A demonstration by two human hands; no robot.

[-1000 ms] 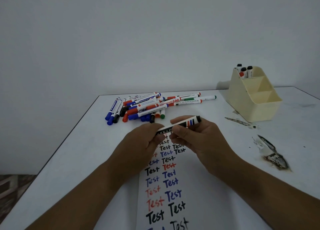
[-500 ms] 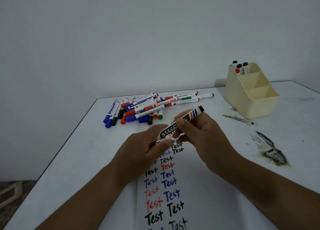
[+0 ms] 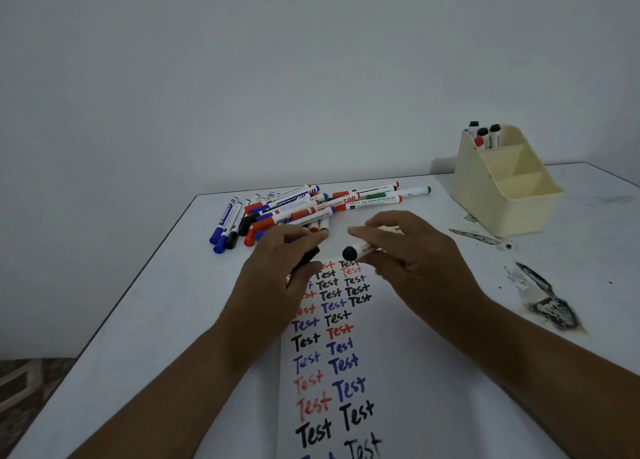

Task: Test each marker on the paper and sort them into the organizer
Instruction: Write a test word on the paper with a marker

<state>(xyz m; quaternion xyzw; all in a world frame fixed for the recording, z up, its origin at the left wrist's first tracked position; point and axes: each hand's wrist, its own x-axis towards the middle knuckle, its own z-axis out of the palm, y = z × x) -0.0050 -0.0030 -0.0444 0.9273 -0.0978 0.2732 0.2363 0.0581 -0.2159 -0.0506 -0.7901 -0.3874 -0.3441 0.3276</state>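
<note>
The left hand [image 3: 277, 268] has pulled the black cap [image 3: 309, 257] off and drawn away leftward; the right hand [image 3: 412, 254] now holds the uncapped marker [image 3: 358, 250] apart from it.

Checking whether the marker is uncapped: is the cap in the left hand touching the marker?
Apart. The head view shows paper between the cap in the left hand and the marker.
</note>
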